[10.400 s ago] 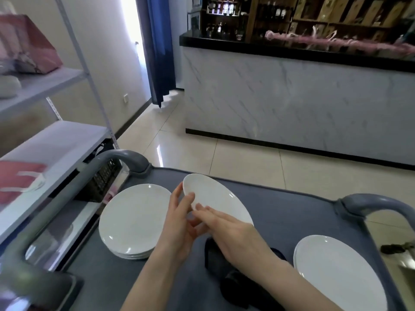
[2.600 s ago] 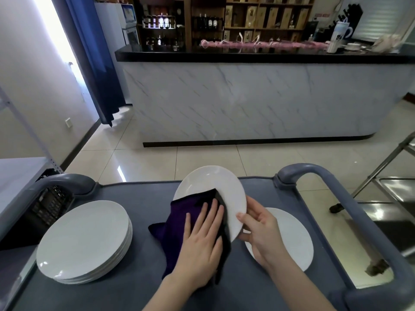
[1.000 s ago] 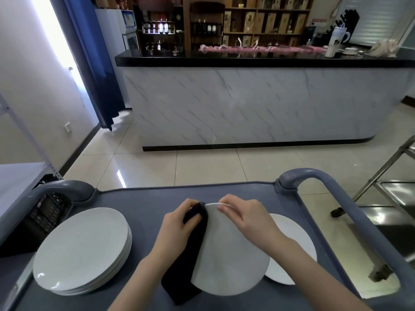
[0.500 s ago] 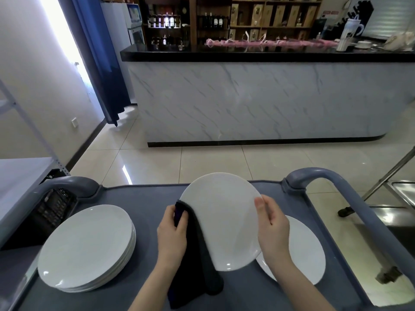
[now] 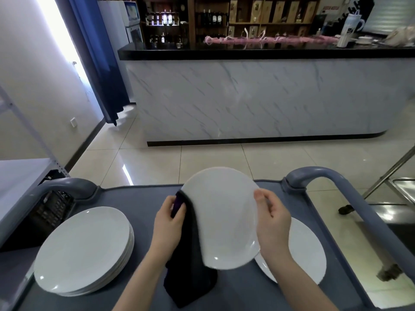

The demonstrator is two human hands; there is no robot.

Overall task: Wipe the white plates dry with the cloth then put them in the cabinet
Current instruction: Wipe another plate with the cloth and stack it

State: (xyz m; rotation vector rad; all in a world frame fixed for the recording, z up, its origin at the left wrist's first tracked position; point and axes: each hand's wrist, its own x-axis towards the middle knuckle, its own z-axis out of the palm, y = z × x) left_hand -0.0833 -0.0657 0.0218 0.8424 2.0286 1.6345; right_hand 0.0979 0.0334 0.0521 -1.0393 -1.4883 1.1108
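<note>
From my seat I see both hands raised over the grey cart (image 5: 139, 205), sharing 1 white plate (image 5: 222, 218). The plate is lifted clear of the cart top and tilted with its face toward the camera, far rim highest.

The left hand (image 5: 167, 225) is curled tight on the dark cloth (image 5: 190, 265) at the plate's left rim. A purple fold shows between its fingers and thumb, and the fabric lies against that rim. I cannot tell whether the fingers also reach the plate through the cloth. The rest of the cloth hangs down past the plate's near edge, its lower end lying on the cart top.

The right hand (image 5: 272, 223) pinches the plate's right rim: the thumb lies on the face, while the fingers curl round behind, mostly hidden by the plate.

On the cart's left side sits a stack of plates (image 5: 83, 250), several high; I cannot count them. On the right side 1 single plate (image 5: 307, 250) lies flat, partly covered by the lifted plate and the right wrist. A grey handle (image 5: 336, 187) arches up at the cart's far right corner.

Beyond the cart is a tiled floor, then a marble-fronted counter (image 5: 258, 97) with a black top carrying a tumbler (image 5: 347, 30). A blue curtain (image 5: 98, 63) hangs to the counter's left.
</note>
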